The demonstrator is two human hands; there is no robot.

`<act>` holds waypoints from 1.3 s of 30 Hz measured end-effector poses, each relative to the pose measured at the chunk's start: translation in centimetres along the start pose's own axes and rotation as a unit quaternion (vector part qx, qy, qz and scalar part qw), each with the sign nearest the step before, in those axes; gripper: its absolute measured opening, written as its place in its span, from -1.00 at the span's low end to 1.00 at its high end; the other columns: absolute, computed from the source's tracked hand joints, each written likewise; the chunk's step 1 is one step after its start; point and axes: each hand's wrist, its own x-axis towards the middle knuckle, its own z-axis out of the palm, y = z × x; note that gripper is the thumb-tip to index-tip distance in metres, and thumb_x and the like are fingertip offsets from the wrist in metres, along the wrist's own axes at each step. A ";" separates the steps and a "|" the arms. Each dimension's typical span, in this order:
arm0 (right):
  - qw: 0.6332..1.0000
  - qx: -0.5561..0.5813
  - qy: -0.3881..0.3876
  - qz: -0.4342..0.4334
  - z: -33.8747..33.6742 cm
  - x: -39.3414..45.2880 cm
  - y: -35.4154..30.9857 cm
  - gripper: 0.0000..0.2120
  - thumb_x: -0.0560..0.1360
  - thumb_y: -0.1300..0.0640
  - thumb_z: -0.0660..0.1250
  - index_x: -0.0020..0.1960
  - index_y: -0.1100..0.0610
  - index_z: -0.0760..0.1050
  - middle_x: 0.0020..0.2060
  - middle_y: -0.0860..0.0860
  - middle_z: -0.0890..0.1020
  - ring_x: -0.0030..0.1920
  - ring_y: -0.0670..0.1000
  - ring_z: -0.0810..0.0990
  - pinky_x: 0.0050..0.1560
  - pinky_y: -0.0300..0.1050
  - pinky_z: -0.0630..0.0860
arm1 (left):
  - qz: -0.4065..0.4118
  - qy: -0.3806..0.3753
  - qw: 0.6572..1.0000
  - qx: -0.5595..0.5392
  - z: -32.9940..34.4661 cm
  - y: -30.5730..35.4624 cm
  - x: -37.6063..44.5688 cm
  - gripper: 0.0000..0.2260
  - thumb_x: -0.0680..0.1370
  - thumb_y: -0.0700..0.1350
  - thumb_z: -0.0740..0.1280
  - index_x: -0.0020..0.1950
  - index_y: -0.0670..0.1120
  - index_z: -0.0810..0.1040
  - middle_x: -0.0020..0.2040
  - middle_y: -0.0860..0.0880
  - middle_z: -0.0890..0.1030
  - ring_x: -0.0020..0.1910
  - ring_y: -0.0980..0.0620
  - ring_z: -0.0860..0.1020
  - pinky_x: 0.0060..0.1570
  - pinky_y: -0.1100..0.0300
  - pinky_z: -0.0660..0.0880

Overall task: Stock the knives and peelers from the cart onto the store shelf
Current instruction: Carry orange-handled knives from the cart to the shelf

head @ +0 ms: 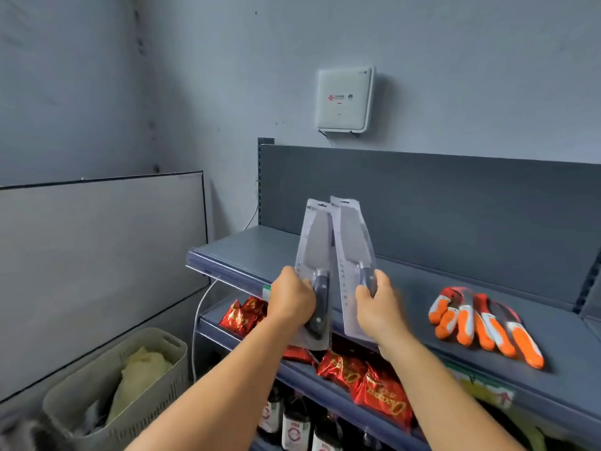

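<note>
Your left hand (291, 302) grips one packaged knife (313, 255) by its handle, your right hand (379, 307) grips a second packaged knife (353, 252) likewise; both cards stand tilted, tops touching, above the top shelf (422, 288), probably so you can lay them flat left of the orange-handled knives (487, 323) already stocked.

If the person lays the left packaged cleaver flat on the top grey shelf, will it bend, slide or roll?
The left clear-packaged steel cleaver probably stays stiff: its broad blade fills the pack. It looks heavy for its size. Flat, it should not roll, but the glossy plastic might slide on the smooth grey metal top shelf.
</note>
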 end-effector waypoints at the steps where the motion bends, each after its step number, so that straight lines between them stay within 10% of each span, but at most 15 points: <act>1: 1.000 0.000 -0.015 0.003 0.9 1.2 -0.4 -0.53 0.59 0.09 0.11 0.49 0.03 0.19 0.30 0.14 0.41 0.22 0.18 0.47 0.21 0.03 0.42 | -0.008 0.007 1.000 0.008 -0.3 -0.2 1.4 -0.88 0.61 -0.13 0.14 0.02 -0.18 0.36 -0.07 -0.08 0.45 -0.10 -0.07 0.40 -0.16 0.13 0.31; 15: 0.993 -0.046 -0.094 0.062 13.1 10.8 -5.1 -0.61 0.62 0.14 0.08 0.44 0.14 0.21 0.35 0.17 0.26 0.12 0.18 0.48 0.10 0.00 0.48 | -0.051 -0.012 0.994 0.100 -3.9 -6.3 17.8 -0.89 0.57 -0.17 0.19 -0.12 -0.19 0.40 -0.20 -0.09 0.46 -0.20 -0.09 0.43 -0.25 0.13 0.36; 22: 0.981 -0.089 -0.088 0.146 19.1 13.8 -6.7 -0.55 0.61 0.16 0.09 0.48 0.18 0.16 0.40 0.20 0.22 0.30 0.21 0.40 0.24 0.02 0.42 | -0.013 -0.089 0.986 0.138 -2.9 -9.1 25.9 -0.81 0.54 -0.19 0.21 0.10 -0.22 0.49 0.04 -0.16 0.58 0.00 -0.15 0.54 -0.16 0.13 0.41; 28: 0.971 -0.150 -0.093 0.163 22.3 14.3 -7.8 -0.57 0.58 0.13 0.12 0.43 0.19 0.22 0.39 0.18 0.20 0.35 0.20 0.31 0.33 0.03 0.36 | 0.017 -0.137 0.962 0.236 -3.3 -10.4 29.1 -0.81 0.55 -0.23 0.20 -0.28 -0.16 0.37 -0.26 -0.07 0.47 -0.14 -0.13 0.46 -0.18 0.15 0.38; 33: 0.959 -0.241 -0.086 0.119 21.7 13.8 -8.3 -0.57 0.62 0.01 0.03 0.44 0.14 0.24 0.42 0.09 0.24 0.37 0.16 0.28 0.34 -0.01 0.30 | 0.104 -0.163 0.943 0.272 -4.1 -9.2 29.2 -0.90 0.57 -0.19 0.15 -0.03 -0.19 0.43 0.17 -0.19 0.49 0.10 -0.19 0.48 -0.03 0.08 0.44; 39: 0.950 -0.301 -0.064 0.056 18.0 12.2 -7.8 -0.52 0.64 -0.04 -0.04 0.53 0.07 0.07 0.52 0.00 0.15 0.49 0.10 0.14 0.41 0.02 0.15 | 0.288 -0.185 0.883 0.322 -3.1 -5.8 25.2 -0.75 0.60 -0.15 0.11 0.23 -0.16 0.41 0.22 -0.15 0.48 0.17 -0.18 0.45 0.02 0.07 0.35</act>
